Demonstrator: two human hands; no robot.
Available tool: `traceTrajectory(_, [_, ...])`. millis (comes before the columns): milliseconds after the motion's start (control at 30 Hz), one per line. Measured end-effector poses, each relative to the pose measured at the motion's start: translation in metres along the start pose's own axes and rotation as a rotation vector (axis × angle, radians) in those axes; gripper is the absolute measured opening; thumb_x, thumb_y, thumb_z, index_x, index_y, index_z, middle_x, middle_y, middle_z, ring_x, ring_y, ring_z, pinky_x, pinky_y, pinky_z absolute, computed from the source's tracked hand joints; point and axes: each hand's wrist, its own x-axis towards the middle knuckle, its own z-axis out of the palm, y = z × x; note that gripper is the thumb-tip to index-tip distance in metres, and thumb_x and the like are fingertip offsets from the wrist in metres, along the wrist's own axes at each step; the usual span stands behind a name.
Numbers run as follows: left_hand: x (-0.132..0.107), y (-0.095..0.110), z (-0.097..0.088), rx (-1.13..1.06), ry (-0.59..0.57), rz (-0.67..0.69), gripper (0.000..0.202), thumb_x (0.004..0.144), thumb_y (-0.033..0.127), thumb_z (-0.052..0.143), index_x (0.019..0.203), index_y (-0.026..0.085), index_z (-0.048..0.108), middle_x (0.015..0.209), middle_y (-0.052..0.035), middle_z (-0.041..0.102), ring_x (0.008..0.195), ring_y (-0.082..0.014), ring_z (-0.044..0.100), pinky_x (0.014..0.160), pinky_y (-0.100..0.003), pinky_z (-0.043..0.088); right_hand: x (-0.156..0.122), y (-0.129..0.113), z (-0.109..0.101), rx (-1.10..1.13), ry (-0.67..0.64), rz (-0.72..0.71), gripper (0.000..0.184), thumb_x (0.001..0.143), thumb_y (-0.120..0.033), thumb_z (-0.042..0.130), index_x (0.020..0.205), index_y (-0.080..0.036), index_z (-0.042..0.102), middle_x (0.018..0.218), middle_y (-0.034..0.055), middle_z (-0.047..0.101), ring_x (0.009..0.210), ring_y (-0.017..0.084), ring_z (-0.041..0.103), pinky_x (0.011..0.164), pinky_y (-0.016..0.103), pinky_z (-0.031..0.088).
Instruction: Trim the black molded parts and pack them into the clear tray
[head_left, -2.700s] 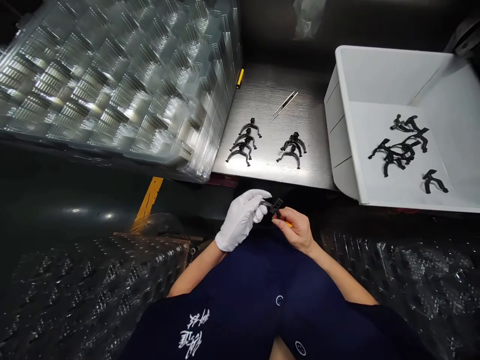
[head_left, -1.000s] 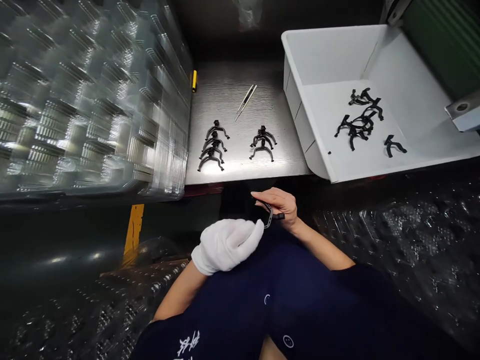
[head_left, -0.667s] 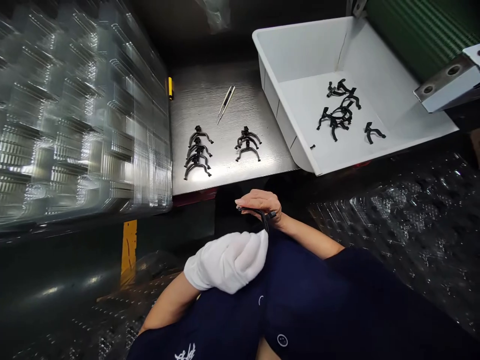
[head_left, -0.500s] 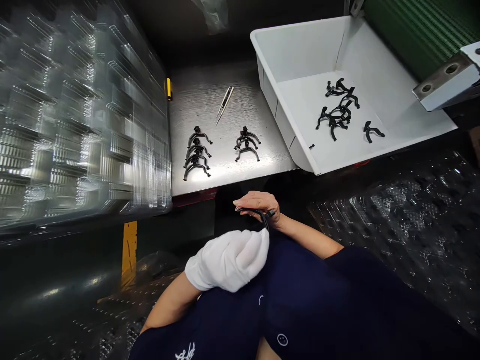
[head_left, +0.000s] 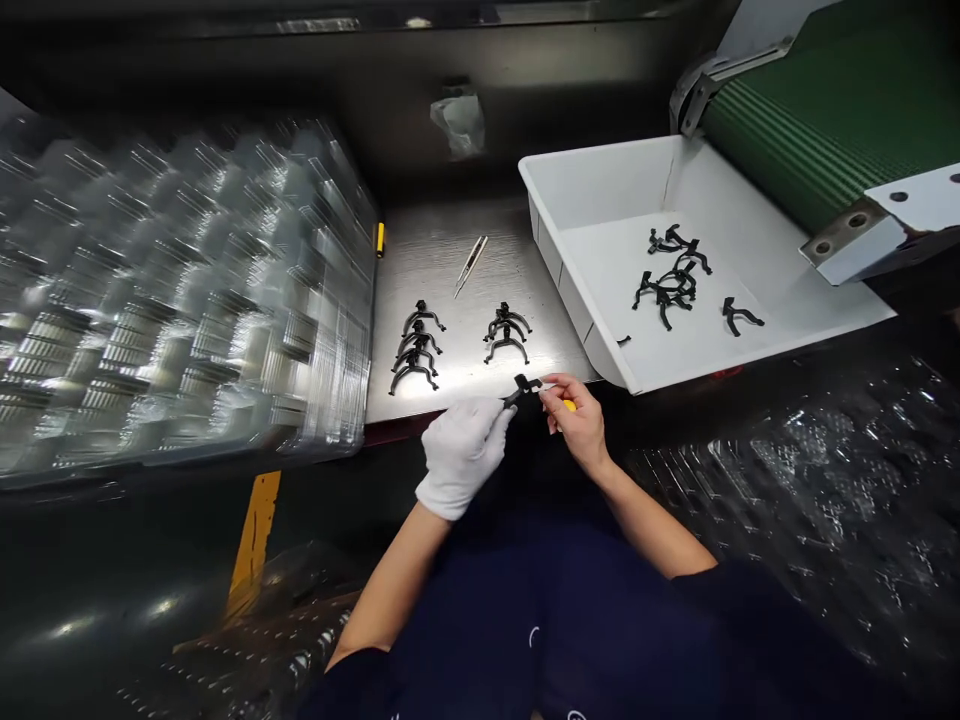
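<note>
My left hand (head_left: 463,445), in a white glove, is closed on one end of a black forked plastic part (head_left: 522,385) above the table's front edge. My bare right hand (head_left: 576,415) is closed in a pinch at the part's right end. A small yellow-ended tool (head_left: 570,405) shows between its fingers; the rest of it is mostly hidden. Just beyond the hands, similar black parts lie in two overlapping columns on the metal table (head_left: 457,385): a left column (head_left: 414,372) and a right column (head_left: 507,345).
Clear plastic trays (head_left: 187,300) are stacked at the left. A slim pointed tool (head_left: 471,266) and a yellow object (head_left: 380,240) lie on the table. To the right, a white bin (head_left: 592,340) contains several black parts (head_left: 666,290), below a green conveyor belt (head_left: 810,130).
Both hands have moved forward from near my body to the table edge, bringing the black part along. The yellow end in my right hand now shows. The camera view has tilted up.
</note>
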Motion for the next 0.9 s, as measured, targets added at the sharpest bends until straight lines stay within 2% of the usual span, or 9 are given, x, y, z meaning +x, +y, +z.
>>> traceTrajectory(100, [0.022, -0.003, 0.027, 0.009, -0.234, -0.224, 0.028, 0.099, 0.035, 0.051, 0.086, 0.020, 0.071, 0.084, -0.0071, 0.073, 0.076, -0.0211, 0.069, 0.063, -0.029, 0.042, -0.002, -0.005, -0.009, -0.167, 0.029, -0.066, 0.039, 0.088, -0.037, 0.068, 0.121, -0.019, 0.058, 0.073, -0.0055, 0.059, 0.048, 0.008, 0.051, 0.049, 0.022, 0.044])
traceTrajectory(233, [0.053, -0.007, 0.037, 0.070, -0.452, -0.341, 0.032, 0.098, 0.036, 0.046, 0.096, 0.019, 0.072, 0.096, -0.0115, 0.073, 0.088, -0.0283, 0.069, 0.068, -0.032, 0.047, -0.019, -0.025, -0.019, -0.360, -0.094, -0.318, 0.019, 0.092, -0.024, 0.063, 0.111, -0.018, 0.064, 0.070, -0.0033, 0.060, 0.060, 0.011, 0.058, 0.060, 0.023, 0.050])
traceTrajectory(400, [0.078, -0.012, 0.043, 0.090, -0.489, -0.382, 0.034, 0.095, 0.035, 0.045, 0.099, 0.018, 0.074, 0.097, -0.0140, 0.074, 0.090, -0.0324, 0.070, 0.074, -0.038, 0.051, -0.026, -0.068, -0.047, -0.483, -0.191, -0.656, 0.015, 0.094, -0.011, 0.061, 0.102, -0.020, 0.070, 0.077, 0.0010, 0.070, 0.065, 0.011, 0.064, 0.061, 0.021, 0.052])
traceTrajectory(533, [0.082, -0.016, 0.053, 0.114, -0.454, -0.390, 0.039, 0.096, 0.036, 0.040, 0.097, 0.018, 0.074, 0.097, -0.0151, 0.074, 0.092, -0.0338, 0.070, 0.074, -0.039, 0.050, 0.007, -0.099, -0.091, -0.706, 0.029, -0.822, 0.013, 0.093, -0.012, 0.064, 0.098, -0.021, 0.072, 0.082, 0.0026, 0.075, 0.070, 0.014, 0.069, 0.068, 0.023, 0.054])
traceTrajectory(600, [0.086, -0.019, 0.058, 0.126, -0.438, -0.392, 0.041, 0.096, 0.036, 0.038, 0.096, 0.017, 0.074, 0.097, -0.0165, 0.073, 0.092, -0.0343, 0.069, 0.074, -0.039, 0.050, 0.038, -0.107, -0.115, -0.922, 0.155, -0.759, 0.013, 0.096, -0.019, 0.060, 0.097, -0.020, 0.073, 0.085, 0.0046, 0.076, 0.074, 0.017, 0.071, 0.071, 0.027, 0.054])
traceTrajectory(633, [0.088, -0.020, 0.059, 0.130, -0.432, -0.391, 0.041, 0.097, 0.036, 0.038, 0.095, 0.016, 0.074, 0.097, -0.0172, 0.073, 0.093, -0.0344, 0.069, 0.074, -0.039, 0.050, 0.056, -0.109, -0.126, -1.070, 0.139, -0.654, 0.018, 0.097, -0.022, 0.056, 0.100, -0.019, 0.074, 0.091, 0.0066, 0.077, 0.081, 0.019, 0.072, 0.074, 0.029, 0.054])
traceTrajectory(767, [0.100, -0.023, 0.059, 0.140, -0.412, -0.376, 0.043, 0.097, 0.037, 0.038, 0.094, 0.015, 0.074, 0.100, -0.0181, 0.073, 0.094, -0.0346, 0.068, 0.073, -0.038, 0.048, 0.118, -0.100, -0.142, -1.538, -0.338, -0.110, 0.028, 0.096, -0.022, 0.057, 0.119, -0.018, 0.070, 0.111, 0.0117, 0.076, 0.102, 0.027, 0.070, 0.081, 0.032, 0.050])
traceTrajectory(833, [0.100, -0.023, 0.054, 0.139, -0.406, -0.368, 0.045, 0.097, 0.044, 0.039, 0.095, 0.016, 0.074, 0.099, -0.0168, 0.073, 0.092, -0.0343, 0.068, 0.069, -0.037, 0.047, 0.138, -0.088, -0.134, -1.558, -0.516, -0.045, 0.028, 0.089, -0.028, 0.069, 0.114, -0.017, 0.072, 0.099, 0.0121, 0.077, 0.093, 0.028, 0.071, 0.074, 0.030, 0.049])
traceTrajectory(900, [0.095, -0.021, 0.046, 0.141, -0.379, -0.368, 0.047, 0.097, 0.050, 0.040, 0.098, 0.017, 0.073, 0.098, -0.0152, 0.073, 0.090, -0.0333, 0.068, 0.065, -0.035, 0.045, 0.148, -0.079, -0.123, -1.543, -0.579, -0.045, 0.025, 0.082, -0.032, 0.078, 0.101, -0.016, 0.075, 0.085, 0.0111, 0.077, 0.083, 0.027, 0.071, 0.067, 0.028, 0.046])
